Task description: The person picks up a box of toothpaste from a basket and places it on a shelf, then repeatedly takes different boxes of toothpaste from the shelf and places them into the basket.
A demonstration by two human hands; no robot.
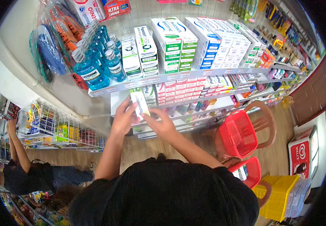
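A white toothpaste box (138, 102), marked Pepsodent as far as the lettering can be read, is held up in front of the lower shelf. My left hand (122, 117) grips its left side. At its lower right end, the fingers of my right hand (161, 123) pinch the edge. Just beyond are upright green-and-white toothpaste boxes (149, 94) and stacked red-and-white boxes (181, 89). On the shelf above stand white Pepsodent boxes (146, 52), with Listerine mouthwash bottles (92, 72) to their left.
Sensodyne boxes (172, 43) fill the upper shelf's middle. Two red baskets, one on a chair (239, 133) and one holding boxes (254, 171), are at right, near a yellow crate (277, 196). Another person (31, 175) stands at left by wire racks (44, 120).
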